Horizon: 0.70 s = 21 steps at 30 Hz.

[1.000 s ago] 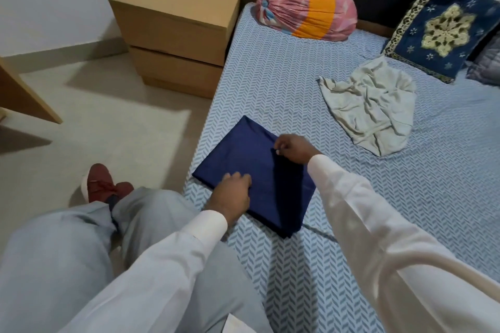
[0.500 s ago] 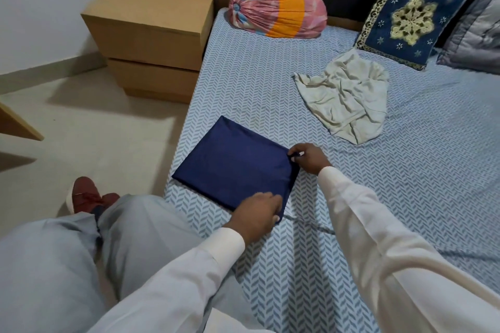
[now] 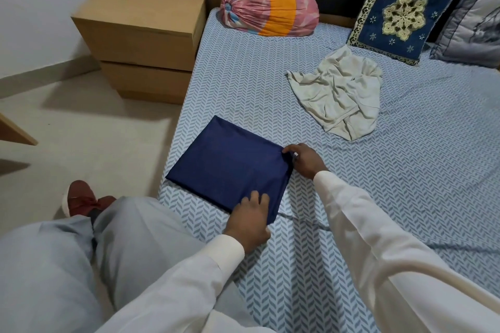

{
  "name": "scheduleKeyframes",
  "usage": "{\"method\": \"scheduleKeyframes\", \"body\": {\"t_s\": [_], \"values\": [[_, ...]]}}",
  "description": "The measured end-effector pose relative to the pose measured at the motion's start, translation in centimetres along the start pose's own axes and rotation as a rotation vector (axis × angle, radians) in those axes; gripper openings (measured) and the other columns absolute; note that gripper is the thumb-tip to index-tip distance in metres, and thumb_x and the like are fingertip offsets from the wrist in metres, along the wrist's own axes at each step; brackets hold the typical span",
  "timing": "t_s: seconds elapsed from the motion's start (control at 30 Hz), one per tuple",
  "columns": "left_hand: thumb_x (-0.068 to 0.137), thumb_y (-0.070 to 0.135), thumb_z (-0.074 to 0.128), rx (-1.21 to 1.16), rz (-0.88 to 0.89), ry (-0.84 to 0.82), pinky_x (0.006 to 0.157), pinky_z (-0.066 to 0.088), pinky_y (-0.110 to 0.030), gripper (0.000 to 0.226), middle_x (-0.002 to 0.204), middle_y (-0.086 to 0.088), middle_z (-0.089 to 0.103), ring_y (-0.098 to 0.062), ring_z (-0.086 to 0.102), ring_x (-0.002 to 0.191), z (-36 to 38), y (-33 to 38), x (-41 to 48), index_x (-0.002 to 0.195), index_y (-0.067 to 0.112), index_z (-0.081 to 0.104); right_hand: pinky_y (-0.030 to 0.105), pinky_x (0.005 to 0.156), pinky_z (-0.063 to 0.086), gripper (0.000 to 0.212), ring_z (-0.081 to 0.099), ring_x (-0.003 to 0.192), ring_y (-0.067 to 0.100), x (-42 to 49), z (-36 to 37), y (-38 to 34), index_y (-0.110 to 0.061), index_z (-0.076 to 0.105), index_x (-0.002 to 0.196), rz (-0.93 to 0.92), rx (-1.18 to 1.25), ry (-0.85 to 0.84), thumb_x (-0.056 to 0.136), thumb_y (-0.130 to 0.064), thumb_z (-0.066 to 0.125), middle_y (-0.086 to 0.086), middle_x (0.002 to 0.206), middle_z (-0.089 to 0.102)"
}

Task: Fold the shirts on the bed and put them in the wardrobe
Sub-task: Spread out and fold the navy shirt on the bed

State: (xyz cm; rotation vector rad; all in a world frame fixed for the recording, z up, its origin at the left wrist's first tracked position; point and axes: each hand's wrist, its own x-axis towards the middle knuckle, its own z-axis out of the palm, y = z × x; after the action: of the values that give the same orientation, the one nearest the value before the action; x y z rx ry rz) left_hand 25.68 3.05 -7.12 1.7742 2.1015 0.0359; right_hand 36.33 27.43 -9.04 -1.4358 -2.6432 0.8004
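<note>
Navy shirt (image 3: 227, 167), folded into a flat rectangle, lies by the left edge of the bed (image 3: 405, 184). It appears light, soft and limp, so support it from beneath at both ends. The right hand (image 3: 304, 161) has its fingers pinching the far right corner. The left hand (image 3: 250, 220) has its fingers on the near corner; grip unconfirmed. Pale shirt (image 3: 338, 92) lies crumpled mid-bed. Bedside cabinet (image 3: 140, 35) is closed, contents hidden.

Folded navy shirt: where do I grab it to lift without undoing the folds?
Likely its two right-edge corners, coming from the right: the folded navy shirt lies flat and square, the right hand pinches the far corner, the left hand rests on the near one. Fingers under, thumbs on top.
</note>
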Motion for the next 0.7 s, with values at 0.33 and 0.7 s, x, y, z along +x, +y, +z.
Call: {"method": "scheduleKeyframes", "body": {"t_s": [0.33, 0.7], "values": [[0.092, 0.021, 0.055, 0.124, 0.035, 0.104, 0.072, 0.046, -0.037, 0.026, 0.112, -0.008, 0.051, -0.029, 0.053, 0.098, -0.6, 0.1, -0.5, 0.114, 0.014, 0.043, 0.046, 0.093, 0.05, 0.022, 0.058, 0.108, 0.026, 0.3, -0.2, -1.8, -0.038, 0.065, 0.103, 0.078, -0.016, -0.011, 0.091, -0.021, 0.057, 0.0, 0.113, 0.063], [0.068, 0.026, 0.063, -0.393, -0.046, 0.677, 0.064, 0.042, -0.031, 0.01, 0.078, 0.007, 0.057, -0.015, 0.051, 0.078, -12.9, -7.1, -5.0, 0.076, 0.024, 0.058, 0.027, 0.089, 0.046, 0.015, 0.058, 0.114, 0.012, -6.9, -6.6, -5.7, -0.015, 0.069, 0.104, -0.157, 0.378, 0.345, 0.09, -0.018, 0.072, -0.001, 0.123, 0.065]]}}
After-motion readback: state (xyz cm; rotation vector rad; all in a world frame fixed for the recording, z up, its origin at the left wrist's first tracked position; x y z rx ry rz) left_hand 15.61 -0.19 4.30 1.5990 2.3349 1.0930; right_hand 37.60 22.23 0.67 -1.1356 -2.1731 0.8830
